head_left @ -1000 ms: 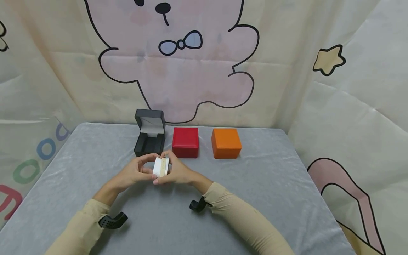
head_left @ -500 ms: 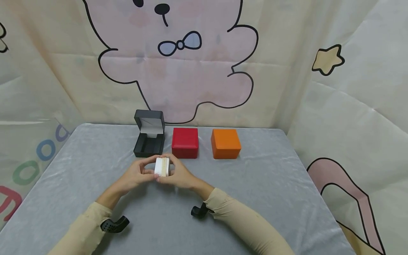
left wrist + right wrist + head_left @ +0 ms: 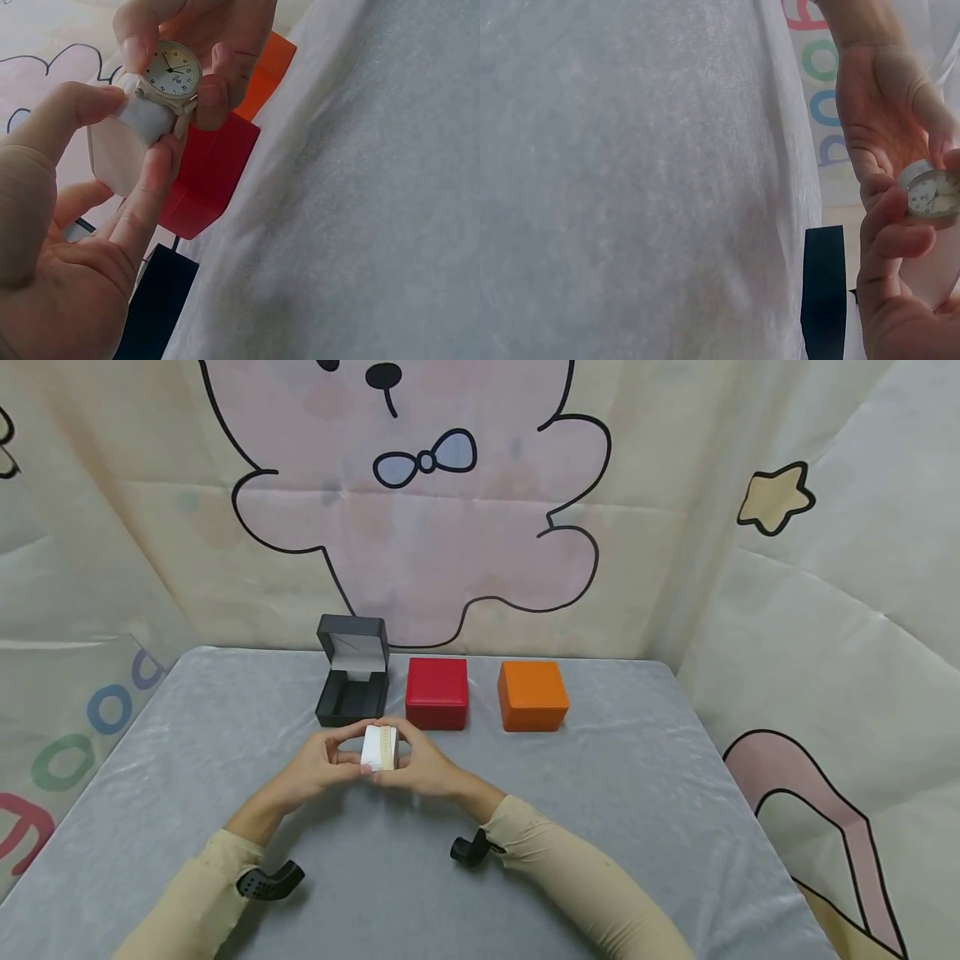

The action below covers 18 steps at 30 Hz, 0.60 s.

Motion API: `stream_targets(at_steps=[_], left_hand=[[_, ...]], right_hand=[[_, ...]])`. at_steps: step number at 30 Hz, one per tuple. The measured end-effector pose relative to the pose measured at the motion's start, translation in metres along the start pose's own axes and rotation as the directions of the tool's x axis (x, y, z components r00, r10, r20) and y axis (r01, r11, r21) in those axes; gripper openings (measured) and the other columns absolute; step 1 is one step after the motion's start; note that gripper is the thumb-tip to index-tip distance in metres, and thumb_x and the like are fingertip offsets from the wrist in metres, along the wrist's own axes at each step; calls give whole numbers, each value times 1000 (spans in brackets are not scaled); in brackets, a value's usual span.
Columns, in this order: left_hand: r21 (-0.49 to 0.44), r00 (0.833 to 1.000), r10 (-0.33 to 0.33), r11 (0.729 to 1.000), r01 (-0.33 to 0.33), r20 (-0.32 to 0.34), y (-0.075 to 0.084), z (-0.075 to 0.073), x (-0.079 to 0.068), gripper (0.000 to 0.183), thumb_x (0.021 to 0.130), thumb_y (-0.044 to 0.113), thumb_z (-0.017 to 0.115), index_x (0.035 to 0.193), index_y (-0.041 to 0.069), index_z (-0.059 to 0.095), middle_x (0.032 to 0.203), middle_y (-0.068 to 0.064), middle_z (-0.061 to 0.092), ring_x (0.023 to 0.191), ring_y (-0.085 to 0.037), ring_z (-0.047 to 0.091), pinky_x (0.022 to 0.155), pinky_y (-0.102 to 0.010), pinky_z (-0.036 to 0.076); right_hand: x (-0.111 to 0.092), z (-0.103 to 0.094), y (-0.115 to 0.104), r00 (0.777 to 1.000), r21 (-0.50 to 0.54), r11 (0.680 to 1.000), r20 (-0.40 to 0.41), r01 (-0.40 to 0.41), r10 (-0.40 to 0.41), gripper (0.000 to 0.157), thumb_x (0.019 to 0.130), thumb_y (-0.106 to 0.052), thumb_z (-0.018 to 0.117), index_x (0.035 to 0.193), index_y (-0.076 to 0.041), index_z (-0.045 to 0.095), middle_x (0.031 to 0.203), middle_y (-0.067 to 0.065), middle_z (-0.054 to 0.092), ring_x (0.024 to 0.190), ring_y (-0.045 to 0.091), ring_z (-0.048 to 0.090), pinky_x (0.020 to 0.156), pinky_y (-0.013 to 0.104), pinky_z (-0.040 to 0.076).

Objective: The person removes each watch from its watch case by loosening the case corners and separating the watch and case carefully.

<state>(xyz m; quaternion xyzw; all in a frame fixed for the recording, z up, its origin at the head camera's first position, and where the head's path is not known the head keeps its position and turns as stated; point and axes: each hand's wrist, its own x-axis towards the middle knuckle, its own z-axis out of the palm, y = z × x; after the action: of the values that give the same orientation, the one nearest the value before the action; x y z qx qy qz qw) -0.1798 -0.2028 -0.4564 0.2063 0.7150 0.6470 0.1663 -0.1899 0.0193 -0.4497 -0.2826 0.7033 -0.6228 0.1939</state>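
Note:
In the head view, both hands hold a white cushion (image 3: 372, 748) with a cream-strapped wristwatch (image 3: 386, 749) around it, in front of the open black box (image 3: 351, 697). My left hand (image 3: 318, 768) grips the cushion from the left, thumb and fingers on its sides. From the right, my right hand (image 3: 423, 770) pinches the watch and cushion. The left wrist view shows the round pale dial (image 3: 172, 71) with dark hands, right-hand fingers at its edges. The black box stands with its lid up, grey inside, and nothing lies in its tray.
A shut red box (image 3: 437, 695) and a shut orange box (image 3: 533, 697) stand right of the black box, near the far edge of the grey cloth-covered table (image 3: 637, 827). Behind hangs a printed curtain (image 3: 465, 543). Each sleeve carries a black wrist camera (image 3: 270, 882).
The watch and cushion have turned slightly from a tilt to more upright. The right hand's fingers have shifted a little around them. The boxes have stayed in place.

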Motion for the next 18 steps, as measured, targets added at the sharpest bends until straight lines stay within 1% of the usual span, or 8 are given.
stream_targets(at_steps=[2,5,8,11,12,15,18], left_hand=[[-17,1000,10,1000,-10,8,0,-2,-1,72,89,-4,70,152,-10,34,119,10,70,87,-4,72,69,-18,53],[-38,1000,20,999,-19,14,-1,-2,-1,73,89,-6,68,152,-11,33,126,11,66,91,-5,73,71,-18,55],[-49,999,30,998,-29,15,-2,-3,-1,74,89,-8,66,153,-12,29,133,11,61,94,-5,73,71,-19,56],[-61,999,33,998,-33,6,-3,-2,-2,75,89,-7,66,154,-12,27,140,10,55,97,-5,73,73,-19,56],[-65,999,33,997,-32,1,-3,-2,-2,75,90,-7,66,154,-11,27,142,9,53,97,-5,73,75,-19,57],[-79,999,32,996,-33,-22,-2,-1,-3,74,91,-5,66,155,-9,27,149,1,45,97,-5,73,78,-20,57],[-76,999,34,996,-37,-43,-2,0,-4,73,92,-5,65,155,-8,27,154,-15,38,96,-5,73,80,-19,57]], right_hand=[[0,0,-1,1000,10,1000,15,-18,18,72,86,4,71,148,-8,38,145,13,43,108,13,54,80,23,58],[0,-1,-2,999,14,999,34,-42,42,73,87,4,70,150,-10,36,145,12,42,102,15,58,79,23,57],[0,-2,-3,998,16,999,45,-46,45,73,87,5,69,150,-9,35,146,13,40,97,16,60,78,23,57],[1,-1,-3,998,24,999,41,-41,40,73,87,5,68,150,-10,35,148,15,39,94,14,60,78,21,56],[1,0,-3,999,32,999,36,-40,39,72,87,5,67,150,-10,35,148,16,38,90,15,61,76,21,56],[1,2,-3,998,47,997,6,-58,57,71,88,2,68,149,-14,37,146,14,40,74,17,63,68,21,54],[1,4,-4,996,57,995,-23,-80,81,69,89,-2,70,148,-17,39,140,12,45,64,18,63,60,22,53]])
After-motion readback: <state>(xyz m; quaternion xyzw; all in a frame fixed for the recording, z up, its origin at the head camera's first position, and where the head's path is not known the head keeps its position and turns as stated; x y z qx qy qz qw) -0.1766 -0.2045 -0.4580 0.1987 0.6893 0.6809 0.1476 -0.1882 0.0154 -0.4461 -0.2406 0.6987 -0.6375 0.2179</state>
